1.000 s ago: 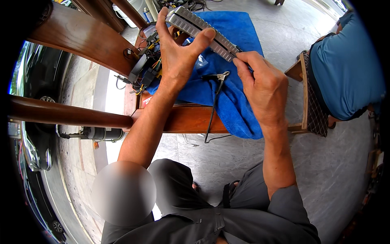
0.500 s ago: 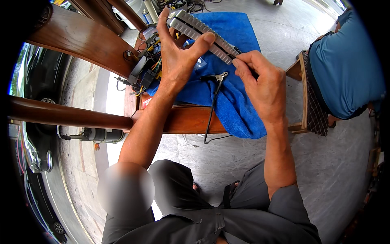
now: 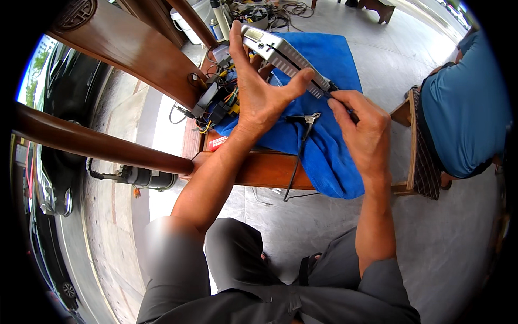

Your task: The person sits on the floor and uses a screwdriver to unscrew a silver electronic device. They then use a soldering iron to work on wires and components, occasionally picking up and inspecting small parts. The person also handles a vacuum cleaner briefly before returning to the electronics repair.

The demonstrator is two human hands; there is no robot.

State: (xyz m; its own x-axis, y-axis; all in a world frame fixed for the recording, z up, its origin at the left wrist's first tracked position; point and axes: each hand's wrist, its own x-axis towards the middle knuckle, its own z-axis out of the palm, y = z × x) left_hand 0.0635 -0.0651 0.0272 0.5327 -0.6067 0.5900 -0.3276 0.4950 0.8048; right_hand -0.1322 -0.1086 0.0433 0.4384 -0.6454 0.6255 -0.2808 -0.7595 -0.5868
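My left hand (image 3: 261, 100) grips a silver metal box (image 3: 294, 63) with ribbed, slotted sides, its thumb on the near side and its fingers around the far side. The box is tilted above a blue towel (image 3: 337, 59), and a dark gap runs along its side. At the box's right end, my right hand (image 3: 364, 121) is closed on a thin dark tool (image 3: 353, 115), mostly hidden by the fingers. The tool's kind I cannot tell. Below the box, pliers (image 3: 310, 120) with silver jaws and long black handles lie on the towel.
Tangled wires and connectors (image 3: 221, 105) lie left of the towel on the wooden bench (image 3: 270, 168). Wooden rails (image 3: 108, 148) stand at the left. A person in a blue shirt (image 3: 464, 108) sits on a wooden stool (image 3: 413, 146) at the right. A white bucket (image 3: 191, 24) stands behind.
The view has shifted, so most things sit lower and farther right. The box's end face now shows more. Both hands keep their holds.
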